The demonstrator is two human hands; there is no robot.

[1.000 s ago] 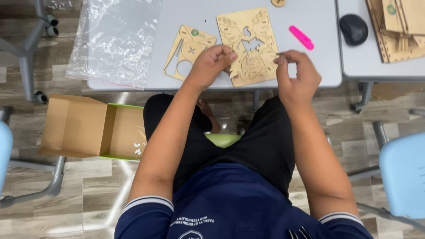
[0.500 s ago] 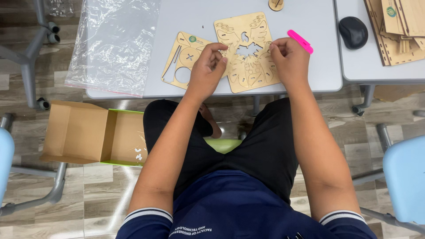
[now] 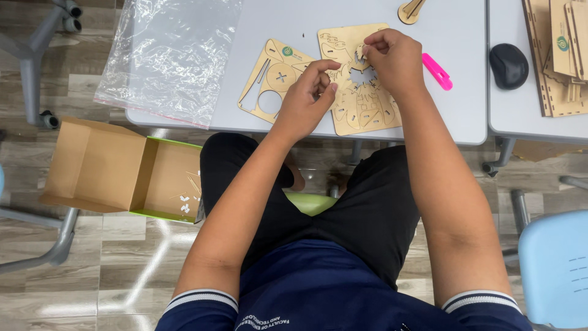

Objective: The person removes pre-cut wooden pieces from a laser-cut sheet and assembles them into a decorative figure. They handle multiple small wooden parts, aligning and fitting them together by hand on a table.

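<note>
Punching parts from laser-cut plywood sheet: right hand pinches a small piece at the cutout; left hand, fingers curled, steadies the edge. Next: gentle twist free.

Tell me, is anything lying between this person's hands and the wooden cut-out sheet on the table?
Nothing visible does. The right hand pinches a small piece right over the wooden cut-out sheet, and the left hand rests at its left edge.

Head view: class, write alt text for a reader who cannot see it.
Both hands, left and right, work on a laser-cut wooden sheet on a grey table. A pink tool, plastic bag and open box lie nearby.
</note>
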